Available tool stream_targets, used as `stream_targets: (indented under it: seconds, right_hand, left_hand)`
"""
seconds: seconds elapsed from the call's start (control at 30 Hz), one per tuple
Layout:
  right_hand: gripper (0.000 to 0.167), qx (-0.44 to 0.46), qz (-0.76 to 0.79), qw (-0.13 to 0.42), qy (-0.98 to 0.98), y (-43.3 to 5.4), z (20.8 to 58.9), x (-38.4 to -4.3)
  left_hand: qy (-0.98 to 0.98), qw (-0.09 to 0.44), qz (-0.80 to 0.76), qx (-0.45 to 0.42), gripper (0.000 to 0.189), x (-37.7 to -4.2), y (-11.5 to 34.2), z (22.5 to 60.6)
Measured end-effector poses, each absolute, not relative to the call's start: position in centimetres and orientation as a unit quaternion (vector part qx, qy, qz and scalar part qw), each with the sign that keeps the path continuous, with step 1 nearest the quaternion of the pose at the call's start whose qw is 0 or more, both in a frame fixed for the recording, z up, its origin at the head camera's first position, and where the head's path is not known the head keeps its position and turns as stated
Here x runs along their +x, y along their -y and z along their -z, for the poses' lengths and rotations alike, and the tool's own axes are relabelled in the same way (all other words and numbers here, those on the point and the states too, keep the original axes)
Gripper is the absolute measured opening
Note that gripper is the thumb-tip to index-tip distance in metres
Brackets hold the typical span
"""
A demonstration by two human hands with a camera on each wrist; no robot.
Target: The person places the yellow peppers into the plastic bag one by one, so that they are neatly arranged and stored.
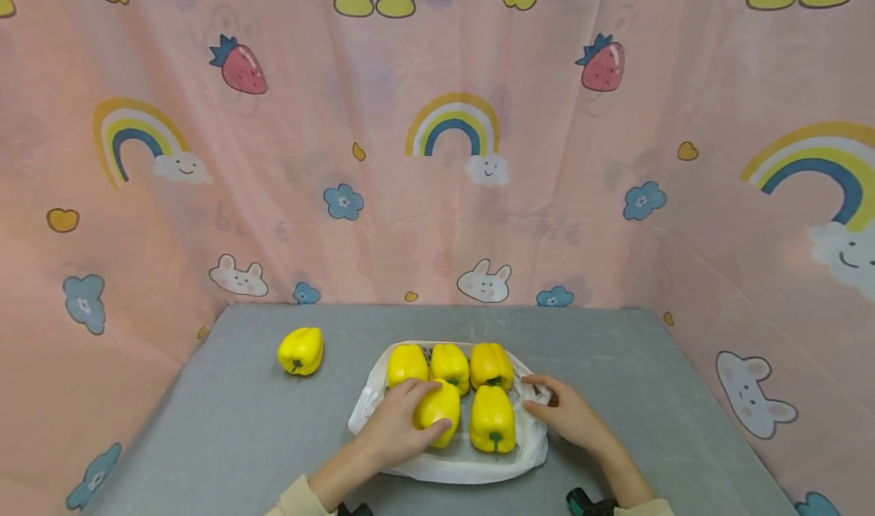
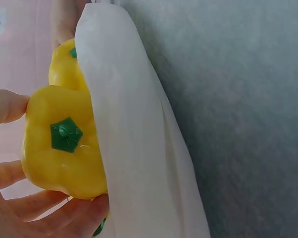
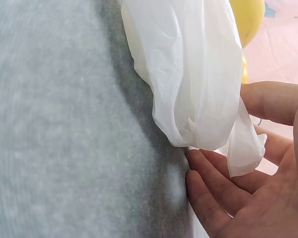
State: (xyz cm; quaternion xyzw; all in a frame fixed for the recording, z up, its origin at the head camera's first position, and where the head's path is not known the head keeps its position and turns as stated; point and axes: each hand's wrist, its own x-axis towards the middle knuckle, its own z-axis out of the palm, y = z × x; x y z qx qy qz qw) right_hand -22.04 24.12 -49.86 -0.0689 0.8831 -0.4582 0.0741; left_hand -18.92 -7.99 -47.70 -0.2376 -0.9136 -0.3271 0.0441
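A white plastic bag (image 1: 472, 470) lies spread on the grey table, its edges raised around several yellow bell peppers. My left hand (image 1: 399, 425) grips the front left bell pepper (image 1: 444, 413), thumb on the near side and fingers over its far side. In the left wrist view this bell pepper (image 2: 65, 148) shows its green stem end, partly covered by the bag's edge (image 2: 124, 119). At the bag's right side is my right hand (image 1: 574, 417), holding the crumpled edge (image 3: 203, 99) between thumb and fingers. Beside the gripped pepper sits another bell pepper (image 1: 492, 421).
A single yellow bell pepper (image 1: 301, 351) lies on the table (image 1: 225, 425), left of the bag. Three more peppers form the bag's back row, including the middle one (image 1: 449, 365). A pink patterned cloth (image 1: 437, 227) hangs behind and along both sides.
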Motion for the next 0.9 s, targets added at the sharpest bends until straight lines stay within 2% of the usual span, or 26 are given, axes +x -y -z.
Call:
stream_targets:
  seconds: [0.47, 0.9]
  right_hand:
    - [0.049, -0.065, 0.467, 0.076, -0.879, -24.2, 49.9, -22.0]
    - [0.048, -0.064, 0.461, 0.071, -0.882, -24.1, 50.0, -22.1]
  left_hand:
    - [0.91, 0.014, 0.353, -0.216, 0.057, -18.6, 6.9, 48.2]
    - [0.909, -0.013, 0.384, -0.162, 0.06, -18.9, 6.0, 48.8]
